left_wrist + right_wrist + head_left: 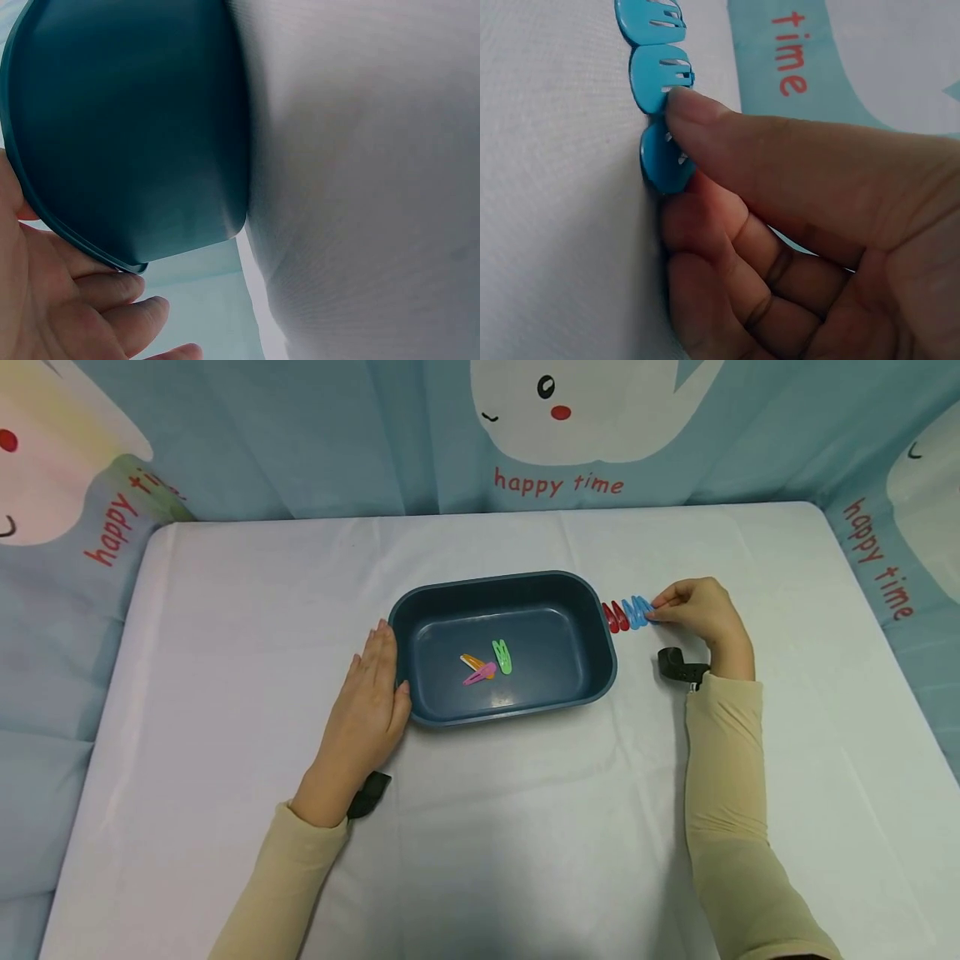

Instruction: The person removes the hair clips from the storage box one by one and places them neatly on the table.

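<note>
A dark blue tray (510, 714) holds a green clip (502, 657), an orange clip (472, 662) and a pink clip (480, 674). Against the tray's left rim rests my left hand (360, 710), its fingers straight; in the left wrist view that hand (67, 300) touches the rim (75, 238). Right of the tray, red clips (615, 617) and blue clips (635, 612) lie in a row. My right hand (697, 610) pinches the blue clip at the row's right end. Up close, thumb and fingers of the right hand (795, 217) grip that blue clip (660, 161).
A white cloth (525, 827) covers the table. Behind it and at both sides hangs a light blue printed curtain (337, 443). A black wrist camera (678, 667) sits by the right wrist, another (369, 794) by the left.
</note>
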Tool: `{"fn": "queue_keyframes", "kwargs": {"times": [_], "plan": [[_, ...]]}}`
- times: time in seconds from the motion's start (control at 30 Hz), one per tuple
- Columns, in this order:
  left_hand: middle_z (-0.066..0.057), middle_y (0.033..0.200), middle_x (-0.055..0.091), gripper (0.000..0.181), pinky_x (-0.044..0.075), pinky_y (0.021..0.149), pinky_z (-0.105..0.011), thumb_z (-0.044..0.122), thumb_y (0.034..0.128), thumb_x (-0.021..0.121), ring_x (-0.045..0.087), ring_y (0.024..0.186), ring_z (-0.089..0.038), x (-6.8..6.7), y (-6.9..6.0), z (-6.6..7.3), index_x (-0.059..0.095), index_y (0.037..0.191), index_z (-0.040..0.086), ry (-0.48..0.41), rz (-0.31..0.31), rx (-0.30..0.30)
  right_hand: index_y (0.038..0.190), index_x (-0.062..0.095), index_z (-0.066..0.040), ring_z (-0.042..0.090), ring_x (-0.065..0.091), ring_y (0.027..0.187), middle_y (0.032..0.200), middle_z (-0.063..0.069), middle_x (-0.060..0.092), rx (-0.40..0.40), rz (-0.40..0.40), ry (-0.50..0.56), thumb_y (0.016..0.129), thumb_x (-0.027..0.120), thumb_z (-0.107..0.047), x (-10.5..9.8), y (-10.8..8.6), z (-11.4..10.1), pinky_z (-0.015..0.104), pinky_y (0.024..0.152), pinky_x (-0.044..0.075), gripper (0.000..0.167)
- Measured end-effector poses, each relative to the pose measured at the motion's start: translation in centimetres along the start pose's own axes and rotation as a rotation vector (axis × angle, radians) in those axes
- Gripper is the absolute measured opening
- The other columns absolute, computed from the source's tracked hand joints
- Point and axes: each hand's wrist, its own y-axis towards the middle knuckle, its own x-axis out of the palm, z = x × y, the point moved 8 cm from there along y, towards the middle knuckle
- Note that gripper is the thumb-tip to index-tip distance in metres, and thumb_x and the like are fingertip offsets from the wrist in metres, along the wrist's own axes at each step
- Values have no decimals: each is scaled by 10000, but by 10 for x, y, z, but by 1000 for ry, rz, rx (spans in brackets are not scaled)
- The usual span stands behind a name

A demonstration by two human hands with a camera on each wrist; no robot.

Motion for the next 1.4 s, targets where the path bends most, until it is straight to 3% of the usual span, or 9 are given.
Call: {"fn": "queue_keyframes", "kwargs": {"times": [0.43, 0.63, 0.93, 1.4], "plan": [[-200, 1542, 146, 617, 188, 1082, -542, 144, 969, 421, 139, 1422, -282, 0, 0, -1, 140, 1470, -82, -3, 4, -1, 962, 651, 97, 91, 475, 636, 638, -100, 584, 2, 37, 46, 852, 705, -170, -2, 1, -1, 217, 576, 381, 293], [-202, 1540, 148, 619, 190, 1082, -541, 140, 969, 427, 143, 1421, -282, 1, 0, -1, 140, 1470, -82, -1, 8, 6, 989, 660, 70, 100, 479, 668, 661, -103, 602, 14, 38, 31, 838, 724, -235, -2, 1, 0, 233, 594, 375, 346], [-201, 1541, 146, 614, 188, 1083, -539, 145, 972, 421, 141, 1421, -282, 1, 0, -1, 143, 1468, -84, 0, 4, 4, 994, 662, 64, 74, 495, 669, 663, -92, 610, 15, 28, 26, 818, 744, -202, 0, 2, 0, 267, 654, 372, 329], [-204, 1539, 150, 605, 190, 1084, -536, 149, 974, 421, 148, 1420, -282, 0, 0, -1, 159, 1461, -96, 5, 10, 13, 1013, 658, 79, 81, 491, 685, 683, -112, 609, 8, 29, 66, 845, 715, -188, -1, 2, 3, 202, 612, 391, 320]]}}
